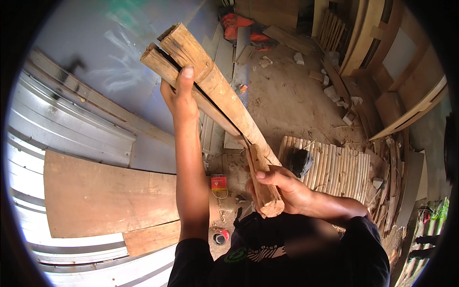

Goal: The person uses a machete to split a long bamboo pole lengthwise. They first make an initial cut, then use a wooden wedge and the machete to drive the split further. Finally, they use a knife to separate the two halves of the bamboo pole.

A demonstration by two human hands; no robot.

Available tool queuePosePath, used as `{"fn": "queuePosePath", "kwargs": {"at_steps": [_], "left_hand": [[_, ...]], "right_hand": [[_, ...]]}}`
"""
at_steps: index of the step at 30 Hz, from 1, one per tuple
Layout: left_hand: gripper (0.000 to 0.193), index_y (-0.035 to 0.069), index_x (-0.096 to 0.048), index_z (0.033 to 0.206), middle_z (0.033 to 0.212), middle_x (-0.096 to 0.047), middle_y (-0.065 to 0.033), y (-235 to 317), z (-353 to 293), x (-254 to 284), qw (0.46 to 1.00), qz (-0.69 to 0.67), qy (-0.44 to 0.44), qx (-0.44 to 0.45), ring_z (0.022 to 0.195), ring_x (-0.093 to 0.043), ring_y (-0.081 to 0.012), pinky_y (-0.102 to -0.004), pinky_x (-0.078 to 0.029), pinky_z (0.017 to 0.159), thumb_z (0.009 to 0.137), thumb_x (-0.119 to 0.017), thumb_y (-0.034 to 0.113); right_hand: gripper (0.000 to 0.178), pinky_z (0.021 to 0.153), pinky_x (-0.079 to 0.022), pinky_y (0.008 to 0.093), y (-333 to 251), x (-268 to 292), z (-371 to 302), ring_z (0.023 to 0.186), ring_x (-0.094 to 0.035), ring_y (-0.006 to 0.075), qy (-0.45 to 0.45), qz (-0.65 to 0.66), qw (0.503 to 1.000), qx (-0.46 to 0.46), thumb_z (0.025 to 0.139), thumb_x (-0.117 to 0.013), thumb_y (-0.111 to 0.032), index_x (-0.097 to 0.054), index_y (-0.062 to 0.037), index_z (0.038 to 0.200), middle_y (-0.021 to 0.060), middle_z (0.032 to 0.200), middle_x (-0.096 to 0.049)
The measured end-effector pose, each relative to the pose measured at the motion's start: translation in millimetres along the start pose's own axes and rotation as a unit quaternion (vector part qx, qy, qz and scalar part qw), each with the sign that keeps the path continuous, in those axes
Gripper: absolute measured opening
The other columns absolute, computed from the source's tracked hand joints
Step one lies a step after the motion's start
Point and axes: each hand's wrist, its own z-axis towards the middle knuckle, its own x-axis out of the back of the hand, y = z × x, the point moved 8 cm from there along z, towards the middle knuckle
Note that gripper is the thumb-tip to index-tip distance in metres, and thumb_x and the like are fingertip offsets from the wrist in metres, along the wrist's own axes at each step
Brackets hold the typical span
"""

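A long, light-brown bamboo pole [224,95] slants across the view, with a dark gap along its length dividing it into two strips. Near its far upper end, my left hand [180,95] is closed around it, thumb lying over the gap. My right hand [289,189] is closed at the near end, its thumb on a short, thick piece of bamboo [262,184] with a rough blunt end. Whether this piece is joined to the longer strips cannot be made out. The fingers of my right hand are partly hidden behind it.
A slatted panel of pale rods [334,167] lies on the dirt floor, a black plastic bag [301,162] on it. Nearby stand a red can [219,184] and an open tin [221,237]. Plywood [110,196] leans left; wooden frames [401,62] line the right. Orange cloth [234,26] lies far back.
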Motion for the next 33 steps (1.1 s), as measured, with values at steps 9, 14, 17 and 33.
{"fn": "queuePosePath", "kwargs": {"at_steps": [9,14,17,33], "left_hand": [[0.073,-0.011,-0.047,0.130,0.114,-0.062,-0.0249,-22,21,35,0.999,-0.045,0.023,0.016,0.103,-0.066,-0.0337,-0.0434,-0.057,0.086,0.086,-0.066,0.044],[0.071,-0.009,-0.050,0.130,0.119,-0.058,-0.0193,-17,6,18,0.997,-0.047,0.047,0.037,0.113,-0.056,-0.0267,-0.0390,-0.044,0.100,0.082,-0.076,0.038],[0.063,-0.007,-0.053,0.128,0.119,-0.060,-0.0162,-7,0,7,0.998,-0.040,0.039,0.027,0.111,-0.056,-0.0233,-0.0377,-0.043,0.099,0.085,-0.074,0.034],[0.064,-0.008,-0.051,0.132,0.124,-0.058,-0.0168,-20,8,47,0.991,-0.026,0.128,0.041,0.117,-0.054,-0.0249,-0.0389,-0.039,0.105,0.088,-0.072,0.034]], "right_hand": [[0.046,0.059,-0.055,0.0337,53,60,36,0.063,-0.062,0.0194,0.071,-0.147,0.985,-0.050,0.089,-0.066,-0.020,-0.050,0.0030,0.124,0.0086,0.084,-0.059],[0.030,0.062,-0.055,0.0265,-1,-9,33,0.072,-0.062,0.0099,0.011,0.099,0.994,-0.053,0.090,-0.071,-0.023,-0.055,-0.0041,0.106,0.0050,0.087,-0.060],[0.030,0.064,-0.056,0.0281,-8,-25,30,0.075,-0.062,0.0122,0.007,0.076,0.996,-0.055,0.089,-0.071,-0.026,-0.055,-0.0072,0.106,0.0040,0.089,-0.060],[0.029,0.057,-0.052,0.0278,18,27,55,0.063,-0.057,0.0132,0.030,0.097,0.984,-0.147,0.088,-0.069,-0.014,-0.052,-0.0034,0.109,0.0041,0.083,-0.057]]}}
